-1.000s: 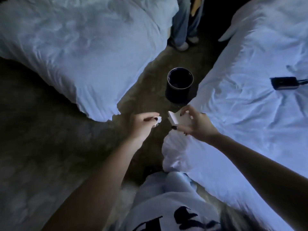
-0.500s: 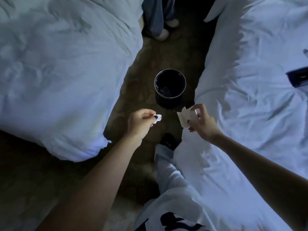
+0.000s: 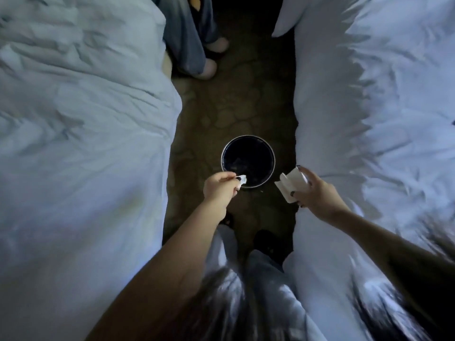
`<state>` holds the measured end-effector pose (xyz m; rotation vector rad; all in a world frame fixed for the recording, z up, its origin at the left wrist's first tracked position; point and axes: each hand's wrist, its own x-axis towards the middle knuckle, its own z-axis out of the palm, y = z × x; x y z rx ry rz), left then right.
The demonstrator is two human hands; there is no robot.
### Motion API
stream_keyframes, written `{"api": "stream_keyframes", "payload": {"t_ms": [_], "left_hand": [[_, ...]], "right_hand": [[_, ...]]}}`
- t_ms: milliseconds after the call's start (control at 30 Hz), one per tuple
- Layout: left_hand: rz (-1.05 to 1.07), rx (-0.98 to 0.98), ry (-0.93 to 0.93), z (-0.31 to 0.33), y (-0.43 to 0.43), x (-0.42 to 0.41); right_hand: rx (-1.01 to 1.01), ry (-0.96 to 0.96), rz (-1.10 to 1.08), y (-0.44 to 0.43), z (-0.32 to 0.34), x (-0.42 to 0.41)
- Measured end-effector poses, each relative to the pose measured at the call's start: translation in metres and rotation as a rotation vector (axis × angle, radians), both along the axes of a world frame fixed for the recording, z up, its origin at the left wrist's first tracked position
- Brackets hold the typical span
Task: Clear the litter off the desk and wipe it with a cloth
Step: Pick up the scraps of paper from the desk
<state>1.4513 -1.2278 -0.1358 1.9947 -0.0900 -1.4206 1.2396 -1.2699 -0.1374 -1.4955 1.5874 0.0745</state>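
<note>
White scrap pinched in left hand over bin; right hand grips paper.

Single cam on the person's head, wide-angle, pointing almost straight down the aisle btwn left bed & right bed. Waste bin sits approx mid-frame on the floor. Left hand & right hand are close under the lens, wearer's legs at bottom edge.

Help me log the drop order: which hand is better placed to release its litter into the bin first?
Left. The left hand pinches a small white scrap that appears over the bin opening; the right hand holds its folded paper outside the rim.
</note>
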Motion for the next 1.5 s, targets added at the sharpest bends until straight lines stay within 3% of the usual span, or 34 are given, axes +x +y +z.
{"api": "stream_keyframes", "payload": {"t_ms": [267, 400, 533, 633, 867, 1200, 1333, 1500], "left_hand": [[-0.292, 0.163, 0.212, -0.043, -0.059, 0.027], [-0.46, 0.186, 0.122, -0.047, -0.049, 0.046], [-0.504, 0.188, 0.084, -0.048, -0.037, 0.074], [-0.591, 0.15, 0.015, -0.045, -0.032, 0.093], [-0.98, -0.001, -0.235, -0.019, -0.052, 0.093], [-1.515, -0.325, -0.468, 0.086, -0.048, -0.033], [-1.814, -0.525, -0.556, 0.14, -0.003, -0.111], [-2.141, -0.757, -0.518, 0.187, 0.109, -0.228]], "right_hand": [[-0.027, 0.002, -0.186, -0.019, -0.024, 0.031], [-0.027, -0.026, -0.258, -0.028, -0.038, 0.057], [-0.084, -0.011, -0.174, -0.038, -0.053, 0.087], [0.032, 0.001, -0.12, -0.044, -0.06, 0.103], [0.155, -0.107, -0.334, -0.041, -0.019, 0.099], [-0.043, 0.044, -0.198, 0.052, 0.118, -0.004], [-0.155, 0.057, -0.282, 0.133, 0.165, -0.057], [-0.245, 0.12, -0.48, 0.29, 0.202, -0.132]]}}
